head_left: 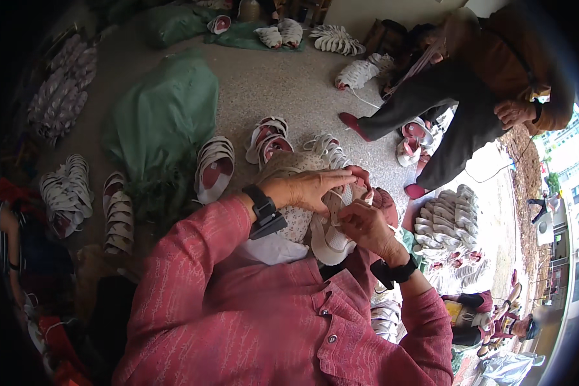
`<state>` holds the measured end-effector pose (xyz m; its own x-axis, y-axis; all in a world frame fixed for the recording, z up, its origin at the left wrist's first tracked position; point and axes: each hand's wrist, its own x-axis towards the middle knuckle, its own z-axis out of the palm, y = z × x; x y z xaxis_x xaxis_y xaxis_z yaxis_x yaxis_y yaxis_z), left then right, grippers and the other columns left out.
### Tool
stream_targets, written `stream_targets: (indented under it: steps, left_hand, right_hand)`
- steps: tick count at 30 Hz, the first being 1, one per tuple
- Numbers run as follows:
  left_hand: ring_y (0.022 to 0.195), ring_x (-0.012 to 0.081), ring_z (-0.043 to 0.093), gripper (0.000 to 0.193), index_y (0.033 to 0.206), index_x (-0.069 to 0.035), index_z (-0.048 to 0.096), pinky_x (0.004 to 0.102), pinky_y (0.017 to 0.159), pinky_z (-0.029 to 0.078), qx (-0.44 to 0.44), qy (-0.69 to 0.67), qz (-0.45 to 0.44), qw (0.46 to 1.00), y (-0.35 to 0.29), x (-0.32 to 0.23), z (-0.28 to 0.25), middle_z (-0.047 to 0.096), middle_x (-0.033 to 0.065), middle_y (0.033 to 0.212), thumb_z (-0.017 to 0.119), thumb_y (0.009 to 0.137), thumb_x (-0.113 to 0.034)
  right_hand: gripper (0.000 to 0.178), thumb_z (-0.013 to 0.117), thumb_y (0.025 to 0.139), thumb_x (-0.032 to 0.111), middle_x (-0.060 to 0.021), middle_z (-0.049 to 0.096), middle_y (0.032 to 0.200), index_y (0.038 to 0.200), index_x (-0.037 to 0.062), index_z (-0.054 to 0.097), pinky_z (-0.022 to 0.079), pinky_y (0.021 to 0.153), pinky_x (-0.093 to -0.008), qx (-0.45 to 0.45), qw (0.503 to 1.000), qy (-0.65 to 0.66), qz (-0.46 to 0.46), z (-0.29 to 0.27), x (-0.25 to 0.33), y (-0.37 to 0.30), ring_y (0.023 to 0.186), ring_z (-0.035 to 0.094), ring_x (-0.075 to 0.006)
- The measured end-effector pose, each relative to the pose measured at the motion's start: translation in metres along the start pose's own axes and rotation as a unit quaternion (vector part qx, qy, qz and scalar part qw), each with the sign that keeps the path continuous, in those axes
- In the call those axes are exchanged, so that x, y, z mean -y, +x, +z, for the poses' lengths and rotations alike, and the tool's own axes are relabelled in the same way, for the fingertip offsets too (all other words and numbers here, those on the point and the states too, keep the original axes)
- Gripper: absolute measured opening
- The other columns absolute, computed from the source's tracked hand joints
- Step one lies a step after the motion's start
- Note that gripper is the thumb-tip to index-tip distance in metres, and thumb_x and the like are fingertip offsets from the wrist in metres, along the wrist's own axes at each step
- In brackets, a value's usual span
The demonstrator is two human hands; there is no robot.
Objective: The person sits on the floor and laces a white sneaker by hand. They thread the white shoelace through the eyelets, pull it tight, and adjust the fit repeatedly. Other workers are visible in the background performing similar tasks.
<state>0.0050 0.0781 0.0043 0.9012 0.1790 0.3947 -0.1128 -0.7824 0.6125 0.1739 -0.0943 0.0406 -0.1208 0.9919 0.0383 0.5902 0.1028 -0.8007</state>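
A white sneaker point(331, 242) rests across my lap, its toe toward me and its reddish lining showing at the far end. My left hand point(307, 192) is wrapped over the upper, gripping it near the ankle opening. Over the shoe's lacing area, my right hand point(368, 228) has its fingers closed in a pinch. Whatever lies between those fingertips is too small to make out. Beneath the shoe, a floral cloth point(291, 222) covers my lap, with a white cloth point(273, 249) beside it.
Stacked white shoes point(215, 168) stand on the floor in front of me, near a green sack point(167, 116). More shoe rows point(447, 222) lie to the right. A person in dark trousers point(424, 106) sits at the far right; other people are at the lower right and left edge.
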Motion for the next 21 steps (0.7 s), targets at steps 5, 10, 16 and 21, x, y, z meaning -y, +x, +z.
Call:
stream_targets:
  steps: [5,10,16,21]
  left_hand:
    - [0.107,0.0294,0.060,0.050,0.119,-0.008,0.060,0.0409,0.094,0.049,-0.132,0.127,0.078,0.980,-0.026,-0.045,-0.007,0.060,0.0097,0.110,0.078,0.072,-0.014]
    - [0.085,0.0253,0.063,0.014,0.091,-0.008,0.067,0.0362,0.077,0.053,-0.037,0.113,0.154,0.981,-0.028,-0.032,0.011,0.060,0.0049,0.090,0.071,0.078,-0.011]
    - [0.085,0.0250,0.063,0.014,0.089,-0.008,0.068,0.0364,0.077,0.054,0.005,0.127,0.187,0.974,-0.013,-0.031,0.014,0.061,0.0054,0.090,0.073,0.076,-0.012]
    - [0.075,0.0268,0.063,0.011,0.083,-0.006,0.065,0.0370,0.070,0.053,-0.015,0.067,0.163,0.984,-0.005,-0.037,0.016,0.061,0.0078,0.084,0.072,0.076,-0.006]
  right_hand:
    - [0.014,0.068,0.086,-0.001,-0.0045,0.057,0.089,0.100,0.0021,0.067,0.052,0.069,-0.0302,-0.069,0.994,0.088,0.009,0.004,-0.001,-0.006,0.083,0.065,-0.0158]
    - [0.013,0.069,0.085,0.008,-0.0110,0.059,0.090,0.098,0.0081,0.067,0.054,0.070,-0.0382,-0.053,0.985,-0.132,-0.092,-0.010,0.005,0.003,0.080,0.066,-0.0312]
    - [0.009,0.069,0.085,0.013,-0.0109,0.058,0.092,0.091,0.0073,0.064,0.054,0.071,-0.0425,-0.042,0.980,-0.159,-0.112,-0.016,-0.008,0.008,0.082,0.066,-0.0330]
    - [0.012,0.067,0.086,0.015,-0.0111,0.058,0.097,0.094,0.0062,0.063,0.052,0.072,-0.0435,-0.011,0.976,-0.194,-0.099,-0.016,-0.024,0.014,0.084,0.065,-0.0327]
